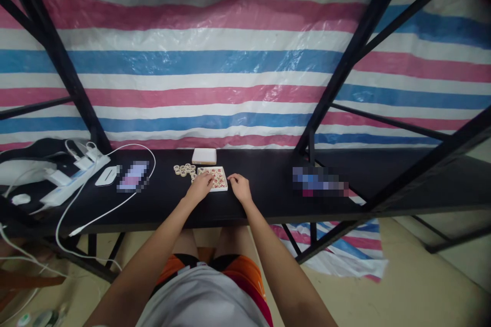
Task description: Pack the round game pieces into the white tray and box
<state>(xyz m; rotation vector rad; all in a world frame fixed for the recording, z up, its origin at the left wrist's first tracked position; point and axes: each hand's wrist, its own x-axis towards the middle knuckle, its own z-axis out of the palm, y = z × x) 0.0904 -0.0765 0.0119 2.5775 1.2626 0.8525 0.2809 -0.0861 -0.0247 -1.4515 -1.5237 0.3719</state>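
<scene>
On the black table lies a small white tray filled with round game pieces bearing red marks. My left hand rests on the tray's left part, its fingers curled over the pieces. My right hand sits on the table just right of the tray, fingers curled loosely, nothing visible in it. Several loose round pieces lie in a cluster left of the tray. A white box lid lies behind the tray.
A white power strip with plugs and white cables covers the table's left end, beside a white device. Black frame bars rise at both sides. A striped tarp hangs behind.
</scene>
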